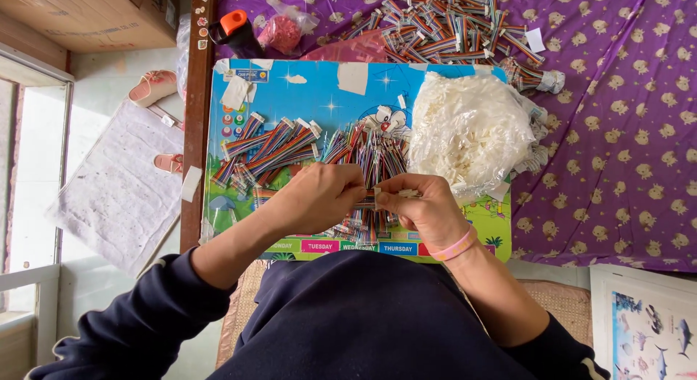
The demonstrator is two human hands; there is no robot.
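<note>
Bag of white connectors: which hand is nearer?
Right. The right hand sits just below the bag of white connectors, near its lower left edge. The left hand is further left, beyond the multicoloured wires.

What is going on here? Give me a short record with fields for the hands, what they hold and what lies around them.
left hand: closed on a multicoloured ribbon cable
right hand: pinching a small white connector at the cable's end
work surface: colourful picture board
on board: finished cables, bag of white connectors
behind: cable pile on purple cloth
</note>
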